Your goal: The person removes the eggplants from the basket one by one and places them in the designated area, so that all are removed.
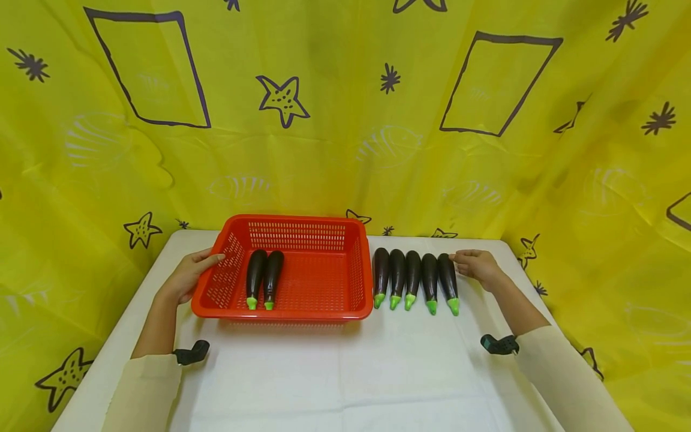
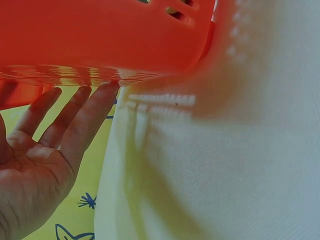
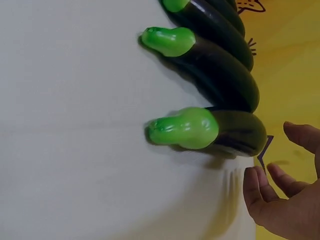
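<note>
Head view: a red basket (image 1: 281,314) stands on the left part of a white-covered table (image 1: 335,378), in front of a yellow curtain (image 1: 335,162) printed with stars and frames. Two eggplants (image 1: 272,276) lie side by side inside the basket, left of its centre, with their green ends toward the person. Five further eggplants (image 1: 412,273) form a row on the table, immediately right of the basket, green ends likewise toward the person. The left hand (image 1: 189,277) grips the basket at its left side, thumb laid over the rim. The right hand (image 1: 477,267) is positioned at the far end of the rightmost eggplant (image 1: 447,276), fingertips just beside it; from this angle I cannot tell whether they touch.

Left wrist view: the fingers (image 2: 82,120) of the left hand extend upward, nearly straight, with their tips against the underside of the basket edge.

Right wrist view: the thumb and the lightly bent fingers of the right hand are spread apart and hold nothing. A gap separates them from the nearest eggplant, which lies on the table with its green end facing away from the hand.
</note>
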